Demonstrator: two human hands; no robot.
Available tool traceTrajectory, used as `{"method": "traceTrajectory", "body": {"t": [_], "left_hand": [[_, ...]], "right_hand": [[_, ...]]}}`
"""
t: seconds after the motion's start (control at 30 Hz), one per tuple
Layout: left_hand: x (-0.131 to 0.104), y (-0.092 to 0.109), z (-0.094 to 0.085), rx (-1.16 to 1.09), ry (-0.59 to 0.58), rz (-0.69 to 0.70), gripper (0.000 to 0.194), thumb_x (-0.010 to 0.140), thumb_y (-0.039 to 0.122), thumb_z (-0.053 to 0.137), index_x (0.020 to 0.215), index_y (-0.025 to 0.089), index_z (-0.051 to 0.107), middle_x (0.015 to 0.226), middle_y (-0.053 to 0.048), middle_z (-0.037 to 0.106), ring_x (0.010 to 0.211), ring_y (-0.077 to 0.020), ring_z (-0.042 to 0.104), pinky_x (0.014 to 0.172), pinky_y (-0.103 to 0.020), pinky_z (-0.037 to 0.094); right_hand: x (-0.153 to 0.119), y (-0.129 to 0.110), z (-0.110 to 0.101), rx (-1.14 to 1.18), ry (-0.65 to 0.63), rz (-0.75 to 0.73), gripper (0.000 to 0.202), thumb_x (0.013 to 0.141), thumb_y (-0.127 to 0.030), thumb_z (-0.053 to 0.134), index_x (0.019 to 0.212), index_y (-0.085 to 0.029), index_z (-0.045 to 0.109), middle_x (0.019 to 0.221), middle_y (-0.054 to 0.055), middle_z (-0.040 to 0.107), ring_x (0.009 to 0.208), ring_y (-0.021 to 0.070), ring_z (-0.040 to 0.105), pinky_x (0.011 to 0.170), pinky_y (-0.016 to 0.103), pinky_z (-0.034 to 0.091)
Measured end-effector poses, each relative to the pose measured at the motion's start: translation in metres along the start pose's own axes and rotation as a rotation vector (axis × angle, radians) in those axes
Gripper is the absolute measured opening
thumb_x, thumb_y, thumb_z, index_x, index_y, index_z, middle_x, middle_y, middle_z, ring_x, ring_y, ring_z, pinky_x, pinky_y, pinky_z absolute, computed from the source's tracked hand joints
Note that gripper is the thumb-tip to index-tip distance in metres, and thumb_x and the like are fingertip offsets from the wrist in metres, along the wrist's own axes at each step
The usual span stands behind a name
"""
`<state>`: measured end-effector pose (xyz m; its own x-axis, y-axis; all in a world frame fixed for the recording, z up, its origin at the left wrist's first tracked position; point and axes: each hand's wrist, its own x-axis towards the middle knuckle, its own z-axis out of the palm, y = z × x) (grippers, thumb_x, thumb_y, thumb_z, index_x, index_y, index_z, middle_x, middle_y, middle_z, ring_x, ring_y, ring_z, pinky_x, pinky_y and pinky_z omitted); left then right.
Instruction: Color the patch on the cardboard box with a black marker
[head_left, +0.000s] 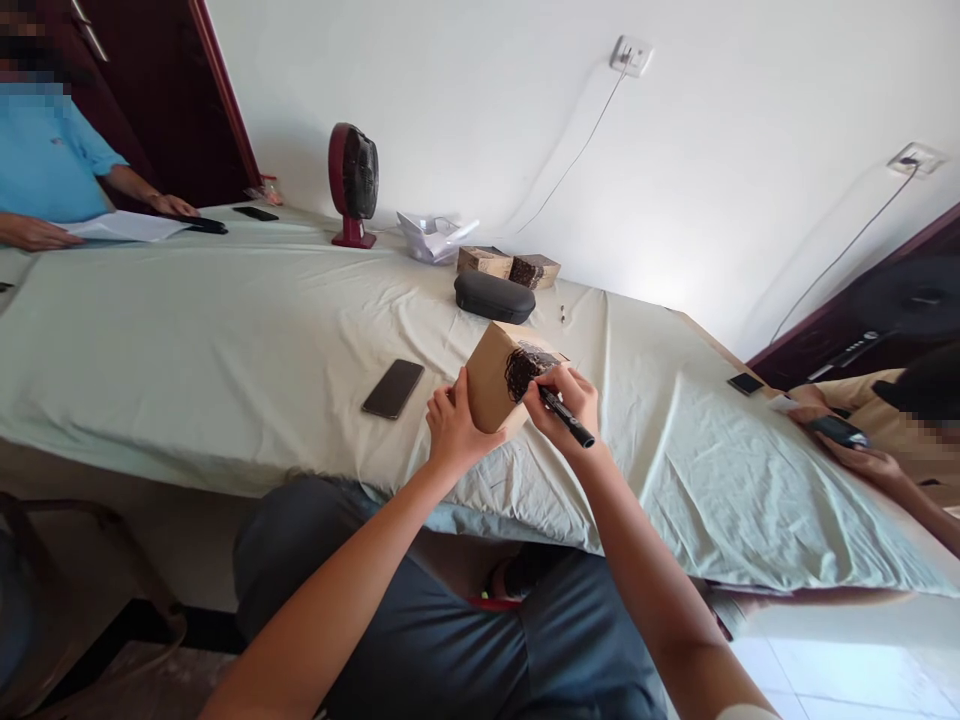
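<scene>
A small brown cardboard box (491, 378) is held tilted at the near edge of the cloth-covered table. My left hand (459, 425) grips its left side and lower corner, thumb and fingers apart around it. In my right hand (566, 405) is a black marker pen (566, 418), its tip end against the box and its back end pointing toward me. Dark scribbled ink (523, 372) covers part of the box's face and runs over onto the adjoining side. The fingers of my right hand hide the pen's tip.
A phone (393, 389) lies left of the box. Beyond are a black case (495, 297), two more cardboard boxes (535, 271), a plastic bag (435, 238) and a red fan (353, 185). People sit at both table ends, one with papers (131, 226), the other with a dark object (838, 431).
</scene>
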<state>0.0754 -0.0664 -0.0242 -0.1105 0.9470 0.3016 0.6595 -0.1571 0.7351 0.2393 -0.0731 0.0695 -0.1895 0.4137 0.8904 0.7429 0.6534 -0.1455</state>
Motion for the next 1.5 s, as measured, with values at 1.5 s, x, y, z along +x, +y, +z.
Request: {"method": "traceTrajectory", "body": {"t": [1.5], "left_hand": [[0.003,-0.031,0.011,-0.095,-0.015,0.106,0.130,0.065,0.042,0.089,0.173,0.015,0.021,0.143,-0.021,0.040,0.136,-0.0482,0.043,0.119,-0.067,0.038]], "right_hand": [[0.029,0.037,0.004,0.464,-0.062,0.762,0.022,0.077,-0.028,0.074,0.068,-0.025,0.054,0.054,-0.008,0.050,0.052,0.0106,0.041,0.051,0.025,0.028]]}}
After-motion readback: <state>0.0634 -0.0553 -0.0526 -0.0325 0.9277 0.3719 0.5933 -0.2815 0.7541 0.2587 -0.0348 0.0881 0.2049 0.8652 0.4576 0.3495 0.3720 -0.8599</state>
